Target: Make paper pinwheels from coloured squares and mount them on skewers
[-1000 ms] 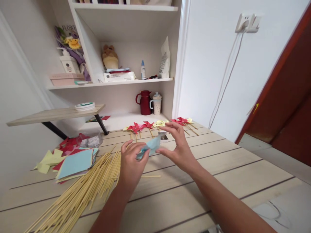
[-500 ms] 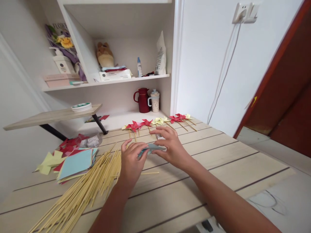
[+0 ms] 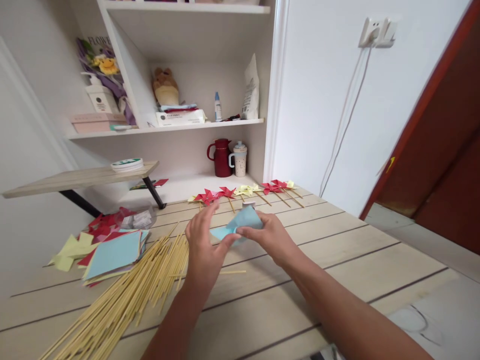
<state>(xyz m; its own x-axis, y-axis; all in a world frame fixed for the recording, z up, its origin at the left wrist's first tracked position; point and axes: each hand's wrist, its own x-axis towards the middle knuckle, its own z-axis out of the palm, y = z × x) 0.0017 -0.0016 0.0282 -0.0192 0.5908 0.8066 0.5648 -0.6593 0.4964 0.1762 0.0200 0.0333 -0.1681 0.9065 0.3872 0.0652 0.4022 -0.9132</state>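
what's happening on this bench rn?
A person is working a piece of light blue paper with both hands: left hand and right hand pinch it just above the wooden table. Finished red and yellow pinwheels lie behind it, with bamboo sticks and a stack of paper squares to the left.

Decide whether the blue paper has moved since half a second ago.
Yes. The blue paper has lifted off the table and opened upward, toward the pinwheels.

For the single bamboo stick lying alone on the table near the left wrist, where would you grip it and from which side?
Probably the free right end of the lone stick, pinched from above. It lies flat on the table, its left part runs behind the left hand, and the right end has bare wood around it, clear of the stick pile.
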